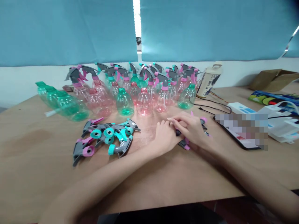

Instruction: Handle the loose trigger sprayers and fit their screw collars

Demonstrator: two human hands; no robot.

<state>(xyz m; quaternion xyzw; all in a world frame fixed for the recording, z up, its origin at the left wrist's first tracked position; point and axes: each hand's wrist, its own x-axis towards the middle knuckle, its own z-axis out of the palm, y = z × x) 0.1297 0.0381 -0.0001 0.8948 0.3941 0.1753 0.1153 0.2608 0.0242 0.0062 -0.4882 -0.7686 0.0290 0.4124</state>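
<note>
Wooden tabletop (35, 174), nearest you: your left hand (164, 135) lying loosely curled beside your right hand (191, 129), which closes over a grey-and-pink trigger sprayer (203, 120); left of them, loose spray heads (105, 137); beyond, pink and green bottles (130, 93); farthest, blue blinds (70, 31).

On the tabletop (35, 174), a cluster of standing spray bottles (140, 90) fills the back. Left of it lie capless bottles (63, 104). Before them sits a heap of trigger heads (105, 137). Right of the heap both hands rest together, left hand (164, 137) beside right hand (190, 127), over more trigger heads. Further right lies a phone (240, 130), a jug (209, 81) behind it.
</note>
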